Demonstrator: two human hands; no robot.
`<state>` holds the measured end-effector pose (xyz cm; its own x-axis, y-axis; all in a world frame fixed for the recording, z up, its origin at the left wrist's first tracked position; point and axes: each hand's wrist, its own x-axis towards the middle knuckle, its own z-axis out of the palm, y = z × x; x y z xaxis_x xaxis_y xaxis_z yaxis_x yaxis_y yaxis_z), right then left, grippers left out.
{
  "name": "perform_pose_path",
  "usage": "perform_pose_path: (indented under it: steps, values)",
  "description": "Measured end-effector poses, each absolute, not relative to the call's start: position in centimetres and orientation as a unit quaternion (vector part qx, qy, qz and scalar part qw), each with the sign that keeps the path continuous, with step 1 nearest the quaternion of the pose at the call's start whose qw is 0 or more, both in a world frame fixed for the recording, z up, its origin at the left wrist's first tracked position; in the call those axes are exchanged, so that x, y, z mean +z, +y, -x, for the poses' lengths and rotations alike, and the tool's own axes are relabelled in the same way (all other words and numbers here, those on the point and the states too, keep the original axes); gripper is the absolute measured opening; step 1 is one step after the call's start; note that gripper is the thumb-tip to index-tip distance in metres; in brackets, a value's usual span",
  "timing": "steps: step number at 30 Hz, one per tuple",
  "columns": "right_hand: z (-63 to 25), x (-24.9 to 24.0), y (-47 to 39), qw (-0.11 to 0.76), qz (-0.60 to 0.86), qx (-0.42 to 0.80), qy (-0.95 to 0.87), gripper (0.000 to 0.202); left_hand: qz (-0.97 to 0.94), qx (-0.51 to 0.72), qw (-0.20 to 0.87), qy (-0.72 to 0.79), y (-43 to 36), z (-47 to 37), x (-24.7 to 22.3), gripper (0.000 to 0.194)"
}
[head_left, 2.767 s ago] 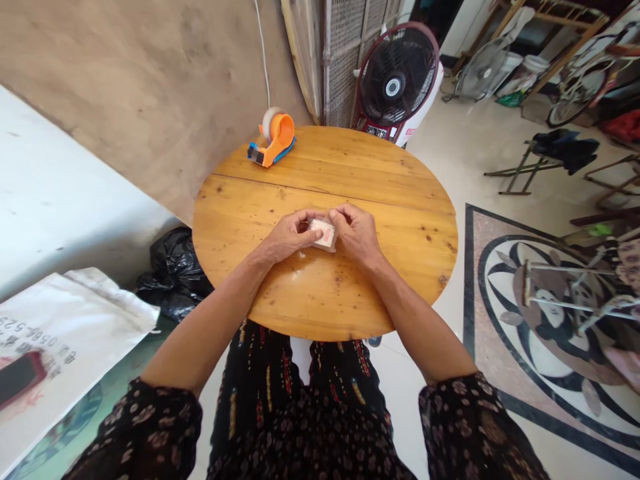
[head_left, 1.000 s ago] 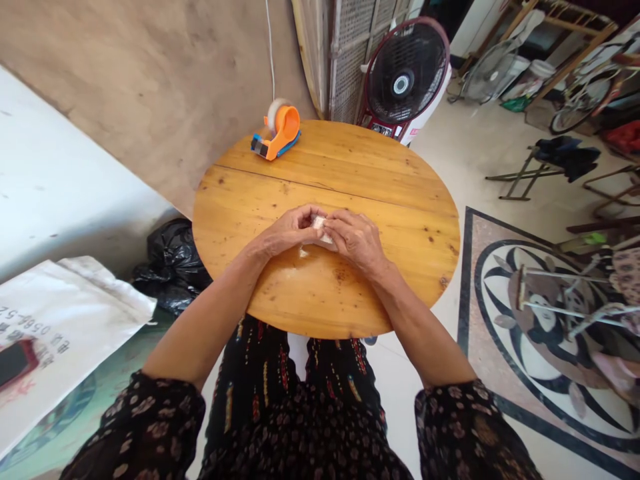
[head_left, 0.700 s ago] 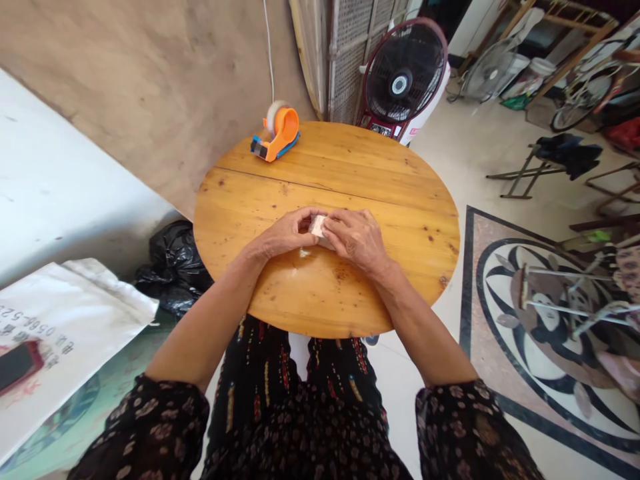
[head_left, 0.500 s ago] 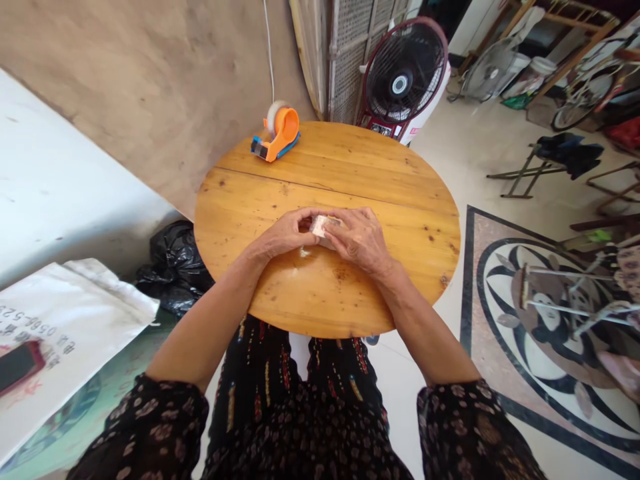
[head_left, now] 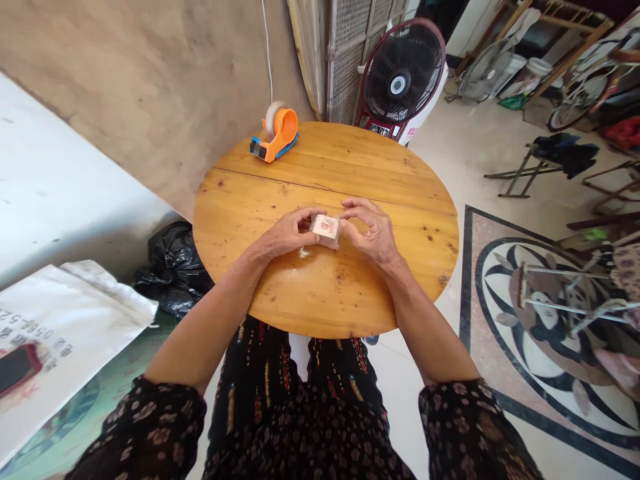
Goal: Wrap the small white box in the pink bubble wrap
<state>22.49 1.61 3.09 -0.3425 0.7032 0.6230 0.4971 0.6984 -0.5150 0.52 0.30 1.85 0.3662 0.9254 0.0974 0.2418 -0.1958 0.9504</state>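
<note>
A small pale box [head_left: 327,227] with red print on top, wrapped in clear film, is on or just over the wooden table near its middle. My left hand [head_left: 290,233] grips its left end, thumb on the near side and fingers on the far side. My right hand [head_left: 373,233] is just off the box's right end, fingers curved and apart; whether a fingertip touches the film I cannot tell. By the left thumb lies a tiny pale scrap [head_left: 303,253].
An orange and blue tape dispenser [head_left: 283,133] stands at the back left of the round wooden table [head_left: 400,180]. Behind the table is a fan [head_left: 399,85]. To the left are a black plastic bag [head_left: 173,263] and a white sack [head_left: 75,300] with a phone [head_left: 17,367] on it.
My right hand has drawn back to the right from the box and its fingers have spread, uncovering the printed top. My left hand keeps its grip.
</note>
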Motion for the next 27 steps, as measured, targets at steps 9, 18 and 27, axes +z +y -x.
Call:
perform_pose_path:
  steps: [9,18,27]
  values:
    - [-22.3,2.2,1.4,0.345,0.355,0.086,-0.865,0.026,-0.679,0.369,0.472,0.424,0.2,-0.6,1.8,0.060]
    - [-22.0,3.4,0.8,0.231,0.314,-0.072,-0.918,0.021,-0.658,0.379,0.502,0.414,0.3,-0.6,1.8,0.061]
    - [-21.8,3.1,1.0,0.306,0.298,0.001,-0.904,0.012,-0.668,0.372,0.507,0.398,0.1,-0.6,2.1,0.062]
